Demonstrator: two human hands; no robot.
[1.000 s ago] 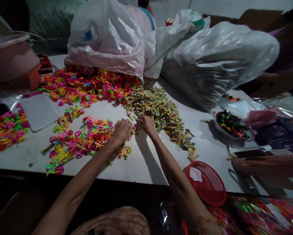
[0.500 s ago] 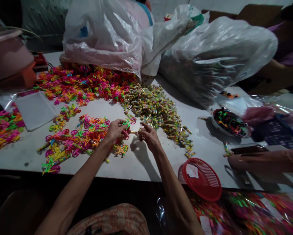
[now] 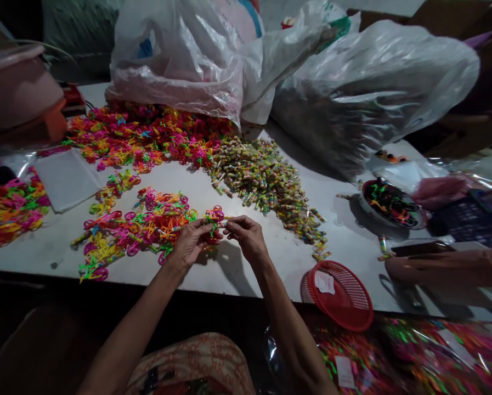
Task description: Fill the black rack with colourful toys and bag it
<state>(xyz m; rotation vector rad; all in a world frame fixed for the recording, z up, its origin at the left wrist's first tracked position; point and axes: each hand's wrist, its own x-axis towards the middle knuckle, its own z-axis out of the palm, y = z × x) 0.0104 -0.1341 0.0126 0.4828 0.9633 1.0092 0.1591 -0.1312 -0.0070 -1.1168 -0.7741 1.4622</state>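
Observation:
My left hand (image 3: 191,240) pinches a small plastic toy bicycle (image 3: 216,214), with pink and green parts showing above the fingertips. Close beside it, my right hand (image 3: 248,235) has thumb and fingers pressed together on the end of a small tube (image 3: 224,224) that meets the bicycle; the fingers hide most of it. Below and left of the hands lie bright toy bicycles (image 3: 155,222), some with printed tubes among them. A heap of small printed tubes (image 3: 262,173) spreads behind and to the right of my right hand.
A larger heap of toy bicycles (image 3: 147,137) lies under big plastic bags (image 3: 180,60). At right are a red basket (image 3: 367,299), a bowl of dark and bright pieces (image 3: 394,206) and another person's arm (image 3: 443,269). Filled bags (image 3: 443,351) sit below the table edge.
My hands have come closer together, and the right fingers now close on the tube by the bicycle. The whole view has shifted slightly.

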